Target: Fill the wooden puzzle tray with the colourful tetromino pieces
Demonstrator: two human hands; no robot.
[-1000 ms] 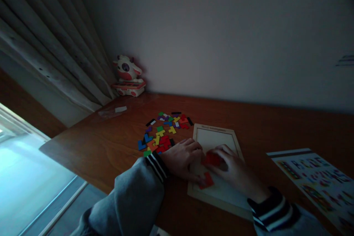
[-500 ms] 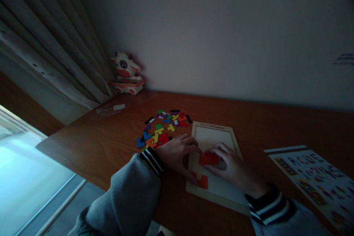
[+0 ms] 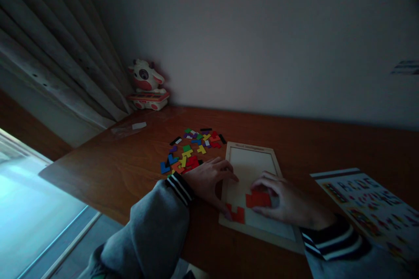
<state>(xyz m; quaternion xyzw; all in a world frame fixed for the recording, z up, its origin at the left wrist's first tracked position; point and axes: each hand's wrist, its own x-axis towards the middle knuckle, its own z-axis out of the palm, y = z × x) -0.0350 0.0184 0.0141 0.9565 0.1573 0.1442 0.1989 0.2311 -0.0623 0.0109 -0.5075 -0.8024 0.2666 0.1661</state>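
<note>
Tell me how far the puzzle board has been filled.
Barely begun. One red piece lies in the near left corner of the wooden puzzle board, steadied by the left hand. The right hand presses a second red piece onto the board beside it. The rest of the board shows bare, and the pile of coloured pieces waits on the table.

Nothing here can I read outright; the printed paper sheet (image 3: 369,202) lying at my right on the brown wooden desk (image 3: 131,170) carries rows of large coloured shapes that look like letters, but they are too dim and blurred to make out; the pale wooden puzzle tray (image 3: 252,161) bears a faint dark line of print along its far rim, too small to tell; the white and red cow toy (image 3: 147,85) shows no lettering I can read.
</note>
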